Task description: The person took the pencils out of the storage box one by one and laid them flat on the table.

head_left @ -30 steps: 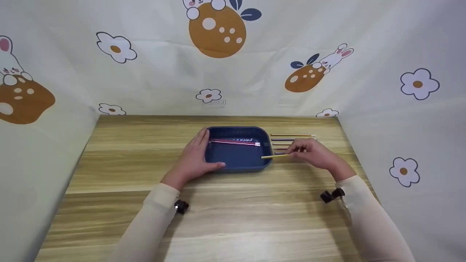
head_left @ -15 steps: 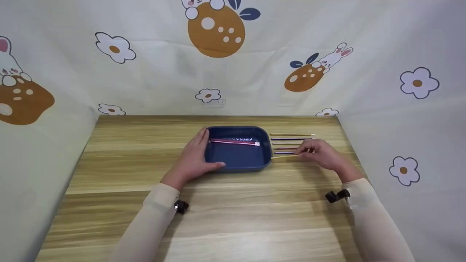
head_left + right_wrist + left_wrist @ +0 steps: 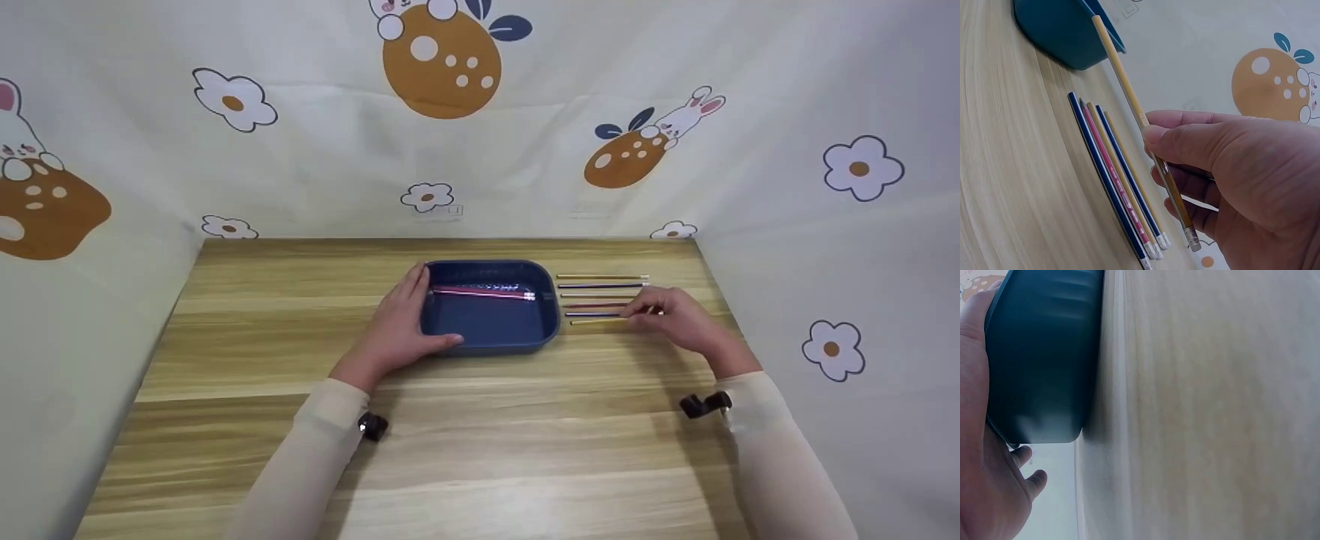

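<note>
Clear of the tray [image 3: 491, 326], right grip [image 3: 671, 313] pinches a pencil [image 3: 1120, 68]; left grip [image 3: 396, 324] clasps rim [image 3: 499, 347].

Even lt; glare btm-ctr table [image 3: 517, 484], soft shadows by sleeves [image 3: 784, 450]; L-wrist view blurry.

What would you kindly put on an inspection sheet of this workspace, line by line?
Surface: wood-grain table, light glare near the front.
Job's things: blue tray; red pencils inside it, count unclear; five loose pencils in a row on the table, to the tray's right.
Clutter: nothing seen.
Left hand: rests against the tray's left end, thumb along the near rim.
Right hand: pinches a yellow pencil, eraser end toward the palm.
Cables: nothing seen.
Surroundings: pale backdrop printed with rabbits, orange shapes and flowers; a small black device at each wrist.
</note>
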Available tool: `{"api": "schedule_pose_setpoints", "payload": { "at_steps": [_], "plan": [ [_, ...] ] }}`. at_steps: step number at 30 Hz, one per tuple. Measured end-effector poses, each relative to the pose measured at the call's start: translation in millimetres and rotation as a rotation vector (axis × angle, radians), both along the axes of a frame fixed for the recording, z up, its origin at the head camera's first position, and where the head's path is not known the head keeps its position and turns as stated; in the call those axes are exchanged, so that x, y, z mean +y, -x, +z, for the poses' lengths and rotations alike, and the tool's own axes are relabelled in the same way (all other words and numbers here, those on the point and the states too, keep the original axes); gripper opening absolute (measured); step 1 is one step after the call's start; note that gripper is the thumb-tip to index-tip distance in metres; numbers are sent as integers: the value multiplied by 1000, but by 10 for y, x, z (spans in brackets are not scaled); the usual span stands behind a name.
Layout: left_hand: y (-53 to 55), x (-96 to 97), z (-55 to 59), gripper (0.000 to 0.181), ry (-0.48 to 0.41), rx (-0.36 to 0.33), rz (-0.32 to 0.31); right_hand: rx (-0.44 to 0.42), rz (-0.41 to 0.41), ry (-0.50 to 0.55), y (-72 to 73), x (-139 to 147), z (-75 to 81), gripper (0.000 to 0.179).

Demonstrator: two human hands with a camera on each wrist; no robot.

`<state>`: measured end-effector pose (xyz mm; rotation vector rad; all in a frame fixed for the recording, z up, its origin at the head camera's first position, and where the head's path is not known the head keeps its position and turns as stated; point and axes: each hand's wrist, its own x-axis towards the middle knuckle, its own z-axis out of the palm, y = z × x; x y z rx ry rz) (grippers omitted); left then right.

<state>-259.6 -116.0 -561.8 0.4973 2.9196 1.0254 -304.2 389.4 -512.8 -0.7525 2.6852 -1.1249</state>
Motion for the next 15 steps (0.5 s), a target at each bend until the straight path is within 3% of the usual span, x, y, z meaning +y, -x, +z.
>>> {"api": "schedule_pose_setpoints", "payload": {
  "at_steps": [9, 15],
  "plan": [
    [3, -1, -3, 141, 11, -9, 3, -12, -17, -3, 20, 48, -110, 13],
    [-1, 13, 9, 140, 18, -25, 4, 11, -28, 76, 19, 43, -282, 8]
  ]
}}
